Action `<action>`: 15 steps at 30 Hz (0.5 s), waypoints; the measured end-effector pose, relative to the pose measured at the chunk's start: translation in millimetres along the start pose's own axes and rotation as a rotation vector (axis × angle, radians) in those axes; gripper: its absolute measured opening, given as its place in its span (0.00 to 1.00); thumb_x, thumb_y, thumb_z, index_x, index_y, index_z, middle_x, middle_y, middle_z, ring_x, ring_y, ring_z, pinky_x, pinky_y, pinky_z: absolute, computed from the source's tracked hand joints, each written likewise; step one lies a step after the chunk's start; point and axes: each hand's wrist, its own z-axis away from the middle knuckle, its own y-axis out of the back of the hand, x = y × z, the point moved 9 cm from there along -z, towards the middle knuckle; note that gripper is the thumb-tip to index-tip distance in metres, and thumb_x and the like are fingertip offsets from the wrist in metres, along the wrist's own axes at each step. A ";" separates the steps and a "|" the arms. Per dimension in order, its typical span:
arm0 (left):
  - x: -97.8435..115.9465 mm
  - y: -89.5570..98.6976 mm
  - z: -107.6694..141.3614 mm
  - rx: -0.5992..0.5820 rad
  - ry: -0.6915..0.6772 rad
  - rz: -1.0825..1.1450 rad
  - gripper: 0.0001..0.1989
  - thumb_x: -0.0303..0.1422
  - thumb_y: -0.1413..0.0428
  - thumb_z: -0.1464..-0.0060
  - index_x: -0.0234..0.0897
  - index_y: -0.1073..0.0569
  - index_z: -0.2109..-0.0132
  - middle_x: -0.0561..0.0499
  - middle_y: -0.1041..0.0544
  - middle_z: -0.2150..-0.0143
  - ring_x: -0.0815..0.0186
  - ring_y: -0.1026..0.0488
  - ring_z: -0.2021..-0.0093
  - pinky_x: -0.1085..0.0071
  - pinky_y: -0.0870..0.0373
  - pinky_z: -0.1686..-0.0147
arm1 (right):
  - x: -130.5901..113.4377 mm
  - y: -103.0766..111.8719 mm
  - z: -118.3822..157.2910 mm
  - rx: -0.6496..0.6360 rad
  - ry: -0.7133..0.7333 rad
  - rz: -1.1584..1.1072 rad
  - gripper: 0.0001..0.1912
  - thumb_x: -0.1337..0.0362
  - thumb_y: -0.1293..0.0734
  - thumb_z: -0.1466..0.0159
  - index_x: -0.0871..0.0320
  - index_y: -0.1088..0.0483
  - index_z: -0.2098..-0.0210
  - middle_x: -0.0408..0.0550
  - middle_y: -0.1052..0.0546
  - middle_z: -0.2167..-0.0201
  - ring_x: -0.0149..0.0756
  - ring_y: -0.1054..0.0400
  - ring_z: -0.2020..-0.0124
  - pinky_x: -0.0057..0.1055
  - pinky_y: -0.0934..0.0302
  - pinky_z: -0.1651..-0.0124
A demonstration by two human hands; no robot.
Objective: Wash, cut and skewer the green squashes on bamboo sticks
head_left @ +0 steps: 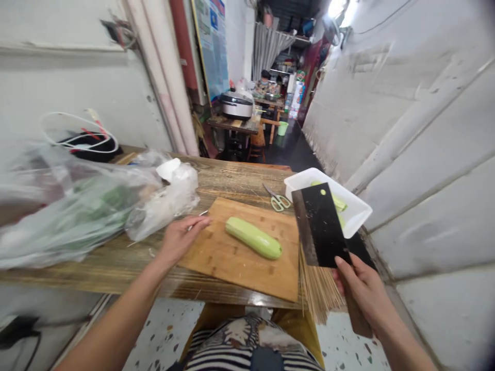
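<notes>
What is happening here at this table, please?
A person's right hand holds a cleaver by its handle, with the blade raised in front of a white tray with green pieces inside. A pale green squash lies in one piece on the cutting board. The left hand is at the board's left edge; whether it grips something is unclear. Scissors lie beyond the board.

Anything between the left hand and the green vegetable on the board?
Nothing visible: only the cutting board lies between the left hand and the vegetable. The cleaver, in the right hand, is off to the right.
</notes>
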 end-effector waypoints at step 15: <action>-149.0 240.0 236.2 0.314 0.855 -0.747 0.20 0.53 0.54 0.57 0.47 0.31 0.83 0.52 0.26 0.82 0.53 0.27 0.72 0.62 0.34 0.71 | 22.7 -18.5 -24.9 0.030 -0.104 -0.050 0.20 0.44 0.29 0.50 0.55 0.32 0.75 0.45 0.28 0.81 0.33 0.37 0.83 0.30 0.38 0.82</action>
